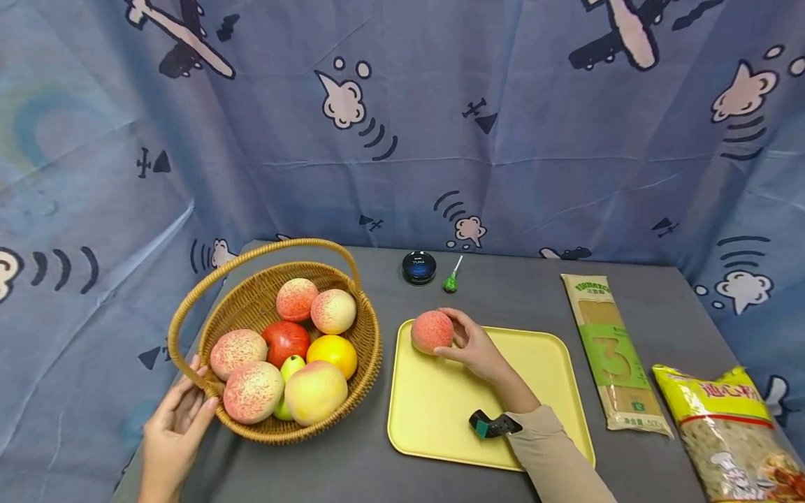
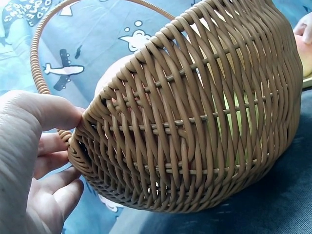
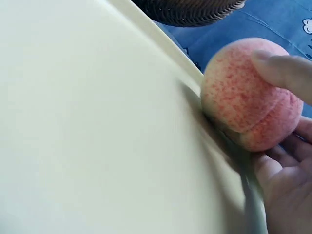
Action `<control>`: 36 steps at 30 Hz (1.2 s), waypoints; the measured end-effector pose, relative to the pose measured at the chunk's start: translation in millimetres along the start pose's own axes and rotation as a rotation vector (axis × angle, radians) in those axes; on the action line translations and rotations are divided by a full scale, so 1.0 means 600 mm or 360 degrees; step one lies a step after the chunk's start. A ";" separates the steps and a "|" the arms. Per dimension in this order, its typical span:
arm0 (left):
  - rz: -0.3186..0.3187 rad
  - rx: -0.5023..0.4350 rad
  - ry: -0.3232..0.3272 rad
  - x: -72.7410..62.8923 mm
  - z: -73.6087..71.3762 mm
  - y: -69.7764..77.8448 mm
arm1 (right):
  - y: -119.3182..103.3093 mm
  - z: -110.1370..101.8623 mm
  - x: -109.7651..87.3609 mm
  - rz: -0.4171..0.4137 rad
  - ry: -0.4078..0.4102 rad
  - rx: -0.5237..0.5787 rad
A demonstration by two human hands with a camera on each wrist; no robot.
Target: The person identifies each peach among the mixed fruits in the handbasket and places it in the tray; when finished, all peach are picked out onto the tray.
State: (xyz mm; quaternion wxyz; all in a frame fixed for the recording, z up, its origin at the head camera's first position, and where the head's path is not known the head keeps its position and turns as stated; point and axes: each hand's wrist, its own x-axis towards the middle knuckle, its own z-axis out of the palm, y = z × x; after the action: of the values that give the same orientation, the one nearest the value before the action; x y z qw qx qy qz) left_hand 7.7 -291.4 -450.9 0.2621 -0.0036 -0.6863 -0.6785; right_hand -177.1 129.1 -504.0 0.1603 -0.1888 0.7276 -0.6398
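My left hand grips the rim of a wicker basket at the foot of its arched handle. In the left wrist view the thumb and fingers pinch the basket's woven edge. Inside lie several peaches, a red apple, an orange and a green pear, partly hidden. My right hand holds a pinkish-red peach between thumb and fingers, over the far left corner of a yellow tray. In the right wrist view this peach casts a shadow on the tray.
Behind the tray are a dark round tuna can and a green lollipop with a white stick. To the right lie a pack of noodles and a yellow-topped food bag. A patterned blue curtain surrounds the grey table.
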 end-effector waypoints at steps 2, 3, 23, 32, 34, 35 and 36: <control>-0.0003 -0.0004 0.0001 0.000 -0.001 0.001 | 0.002 -0.004 -0.002 0.0011 -0.0029 -0.0012; -0.0005 0.0004 0.0001 0.000 -0.001 0.001 | 0.003 -0.006 -0.003 0.0016 -0.0047 -0.0017; -0.0021 -0.0043 0.0000 -0.001 0.002 0.004 | -0.006 -0.023 -0.010 -0.0008 -0.0180 0.0101; 0.0066 -0.0032 -0.0078 0.002 -0.001 0.002 | -0.054 -0.016 -0.008 -0.0257 -0.0006 -0.0048; 0.0081 -0.0037 -0.0093 0.002 -0.001 0.001 | -0.071 -0.008 -0.006 -0.0313 -0.0033 -0.0069; 0.0085 -0.0033 -0.0095 0.003 -0.001 0.001 | -0.079 -0.004 -0.005 -0.0332 -0.0056 -0.0077; 0.0085 -0.0029 -0.0095 0.003 -0.001 0.000 | -0.087 0.001 -0.004 -0.0347 -0.0087 -0.0074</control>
State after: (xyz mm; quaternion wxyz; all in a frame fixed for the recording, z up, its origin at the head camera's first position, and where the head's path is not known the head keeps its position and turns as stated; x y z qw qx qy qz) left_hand 6.4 -292.7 -450.2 0.2594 -0.0445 -0.6872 -0.6771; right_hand -171.0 123.7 -452.5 0.1050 -0.2879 0.7127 -0.6309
